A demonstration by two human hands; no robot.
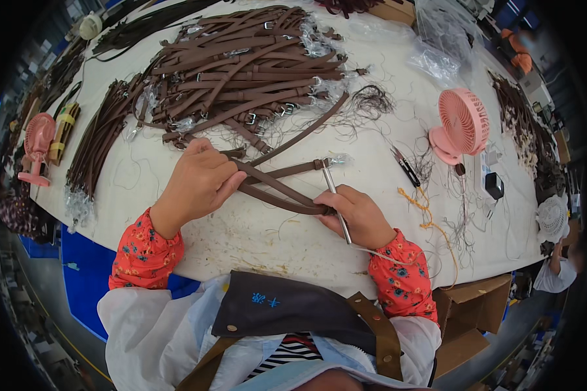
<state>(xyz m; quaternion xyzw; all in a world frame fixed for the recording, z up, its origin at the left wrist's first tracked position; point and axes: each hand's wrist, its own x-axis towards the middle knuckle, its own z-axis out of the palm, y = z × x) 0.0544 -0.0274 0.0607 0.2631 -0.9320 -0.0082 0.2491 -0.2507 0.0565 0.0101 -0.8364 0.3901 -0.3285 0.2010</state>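
A brown strap [277,189], judged light, limp and best gripped near its buckle end, is pinched near table centre by the left hand [199,182], while the right hand [359,215] is closed on a thin metal tool [337,202].

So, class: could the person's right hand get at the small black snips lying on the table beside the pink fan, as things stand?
Probably not straight away: the right hand grips a thin metal tool and the brown strap. Bare table lies between it and the snips.
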